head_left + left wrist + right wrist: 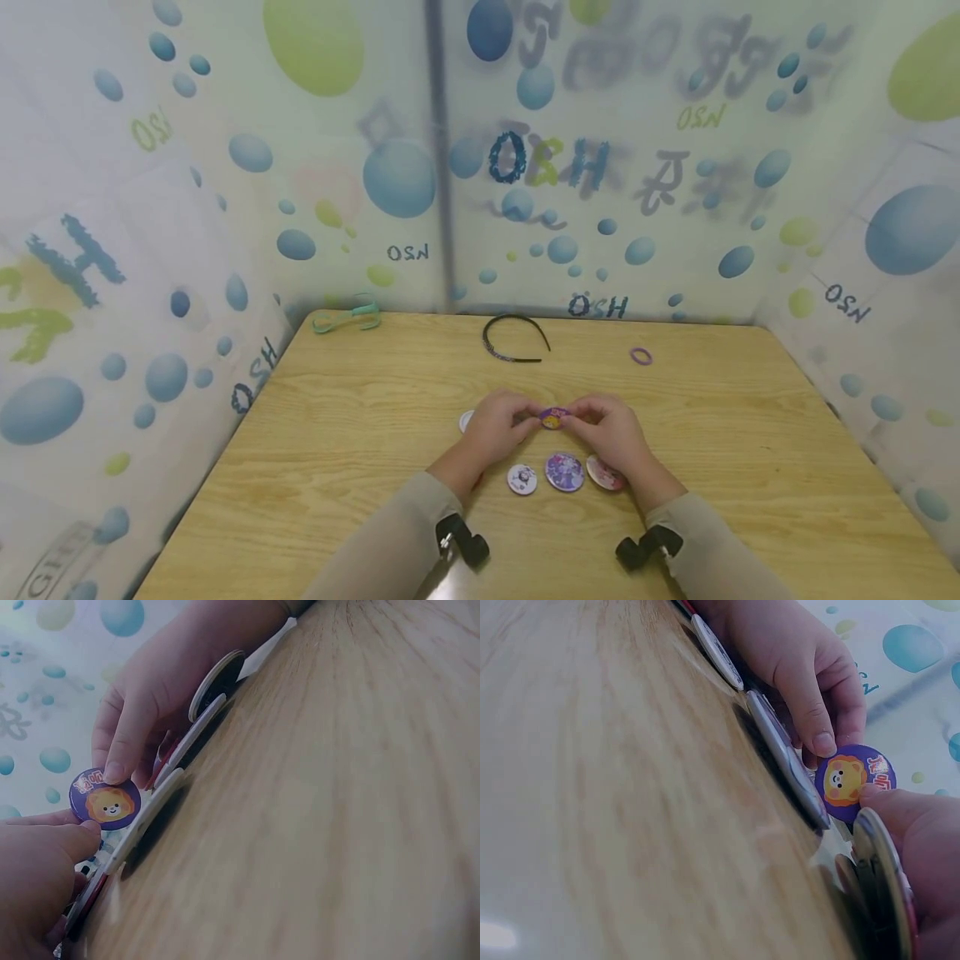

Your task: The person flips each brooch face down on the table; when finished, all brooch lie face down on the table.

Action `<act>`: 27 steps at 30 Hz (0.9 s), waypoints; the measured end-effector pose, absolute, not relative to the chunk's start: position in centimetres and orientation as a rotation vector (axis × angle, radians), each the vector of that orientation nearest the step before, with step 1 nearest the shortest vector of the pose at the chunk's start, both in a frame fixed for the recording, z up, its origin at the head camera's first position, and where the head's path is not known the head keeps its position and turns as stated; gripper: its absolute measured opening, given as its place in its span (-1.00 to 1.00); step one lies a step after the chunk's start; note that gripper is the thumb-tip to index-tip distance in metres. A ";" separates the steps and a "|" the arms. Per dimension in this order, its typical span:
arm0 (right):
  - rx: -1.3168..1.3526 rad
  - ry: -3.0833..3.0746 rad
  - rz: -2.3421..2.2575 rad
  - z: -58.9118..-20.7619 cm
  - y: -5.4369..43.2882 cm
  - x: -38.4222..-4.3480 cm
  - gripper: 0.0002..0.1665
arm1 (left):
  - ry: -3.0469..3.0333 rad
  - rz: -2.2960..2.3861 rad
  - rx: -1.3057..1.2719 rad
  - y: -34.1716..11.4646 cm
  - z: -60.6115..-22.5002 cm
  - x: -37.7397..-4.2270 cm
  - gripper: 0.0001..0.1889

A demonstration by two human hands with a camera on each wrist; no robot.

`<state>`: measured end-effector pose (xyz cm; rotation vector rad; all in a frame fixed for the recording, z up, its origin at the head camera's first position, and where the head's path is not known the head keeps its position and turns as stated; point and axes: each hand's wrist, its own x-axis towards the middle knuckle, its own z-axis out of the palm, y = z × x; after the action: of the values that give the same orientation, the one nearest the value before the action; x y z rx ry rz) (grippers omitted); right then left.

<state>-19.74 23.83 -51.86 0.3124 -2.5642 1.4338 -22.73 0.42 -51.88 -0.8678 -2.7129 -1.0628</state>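
Observation:
Both hands pinch a round purple pin badge point(553, 418) with a yellow lion face and lettering. My left hand point(498, 425) holds one edge between thumb and fingers, while my right hand point(611, 429) grips the opposite edge. The badge is tilted up, its printed face showing in both wrist views. Below the hands lie a small white badge point(522, 479), a larger purple picture badge point(564, 472) and a pinkish-red badge point(604, 473), the last partly covered by the right hand. Another white badge point(466, 421) peeks out beside the left hand.
Farther back on the wooden table point(300, 467) lie a black headband point(517, 360) and a small purple ring point(642, 363). A mint-green strap-like item point(366, 309) sits at the back left corner. Patterned curtains point(337, 167) enclose the back and sides.

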 end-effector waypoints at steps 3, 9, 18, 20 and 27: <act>0.328 -2.558 1.442 -51.8 23.8 -19.7 -0.89 | -2.702 -1.055 -0.872 0.4 -51.9 -22.7 -0.88; 0.343 -2.549 1.421 -51.9 23.9 -19.6 -0.84 | -2.685 -1.056 -0.883 0.4 -52.1 -22.7 -0.93; 0.370 -2.545 1.411 -52.3 24.0 -19.8 -0.82 | -2.716 -1.071 -0.895 0.3 -51.7 -22.5 -0.87; 0.368 -2.563 1.391 -52.3 24.0 -19.9 -0.82 | -2.730 -1.075 -0.888 0.3 -51.6 -22.4 -0.86; 0.378 -2.622 1.327 -52.3 24.1 -20.0 -0.79 | -2.734 -1.044 -0.923 0.2 -51.4 -22.4 -0.83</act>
<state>-20.01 24.12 -52.28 0.3782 -2.6216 1.3270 -22.41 0.19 -51.42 -0.9235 -2.7339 -1.0437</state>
